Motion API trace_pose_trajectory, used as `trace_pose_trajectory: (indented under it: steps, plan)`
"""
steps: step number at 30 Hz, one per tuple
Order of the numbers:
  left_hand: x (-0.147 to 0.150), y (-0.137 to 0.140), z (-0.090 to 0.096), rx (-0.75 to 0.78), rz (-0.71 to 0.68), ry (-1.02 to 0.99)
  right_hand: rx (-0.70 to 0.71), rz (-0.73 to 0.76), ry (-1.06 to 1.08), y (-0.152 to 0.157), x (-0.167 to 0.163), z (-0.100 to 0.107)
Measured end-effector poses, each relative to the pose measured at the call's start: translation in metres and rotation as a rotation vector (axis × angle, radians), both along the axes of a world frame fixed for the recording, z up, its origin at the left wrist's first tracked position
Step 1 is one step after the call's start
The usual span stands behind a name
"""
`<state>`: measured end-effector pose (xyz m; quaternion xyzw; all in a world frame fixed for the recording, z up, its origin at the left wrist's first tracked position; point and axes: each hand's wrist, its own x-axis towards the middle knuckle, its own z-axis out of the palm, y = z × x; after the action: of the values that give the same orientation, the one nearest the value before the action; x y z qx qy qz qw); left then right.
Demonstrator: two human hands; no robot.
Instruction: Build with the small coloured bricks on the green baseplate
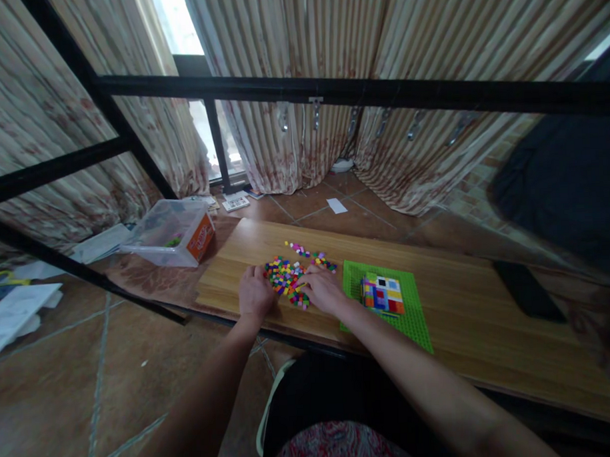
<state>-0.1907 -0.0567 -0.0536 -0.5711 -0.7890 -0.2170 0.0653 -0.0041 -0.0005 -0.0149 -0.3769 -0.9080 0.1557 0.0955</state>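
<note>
Loose coloured bricks (283,277) lie heaped on the wooden tabletop (468,309), between the two hands; the left hand (256,291) rests at the heap's left edge with fingers curled, and whether it holds anything cannot be told; the right hand (323,288) reaches into the heap's right side with fingers bent, and its grip likewise cannot be told; beside the right forearm lies a green baseplate (417,318) bearing a multicoloured brick block (382,294); a clear plastic bin (158,252) stands near the tabletop's left end.
</note>
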Motion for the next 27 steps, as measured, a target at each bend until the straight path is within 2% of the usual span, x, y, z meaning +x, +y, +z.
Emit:
trace_pose_trajectory:
  steps: [5,11,20,27]
  plan:
    - [-0.001,0.000,0.000,0.004,0.001,-0.005,0.047,0.084,-0.084,0.000,-0.007,0.011]
    - [-0.002,0.001,-0.002,0.032,-0.003,-0.011,0.046,-0.061,-0.224,-0.005,-0.016,0.021]
    - [-0.005,0.002,-0.002,0.041,-0.024,0.011,-0.041,-0.196,-0.257,0.003,-0.035,0.012]
    - [-0.006,0.002,-0.002,0.075,-0.037,0.020,-0.032,-0.200,-0.190,-0.004,-0.032,0.009]
